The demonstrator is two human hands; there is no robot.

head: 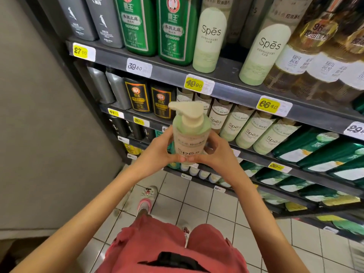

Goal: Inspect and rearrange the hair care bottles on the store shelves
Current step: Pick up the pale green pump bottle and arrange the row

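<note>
Green pump bottle (188, 137) between hands (157, 152) (216, 153)

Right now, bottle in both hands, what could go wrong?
The left hand and right hand grip only the lower half of the Spes pump bottle; a slip could drop it on the tiled floor.
Its pump head juts out and could catch the shelf edge going back.
The Spes row is tightly packed; pushing in may topple neighbours.

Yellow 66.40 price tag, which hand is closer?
Right. The right hand is below and left of the tag; the left hand is farther left, beyond the bottle.
</note>
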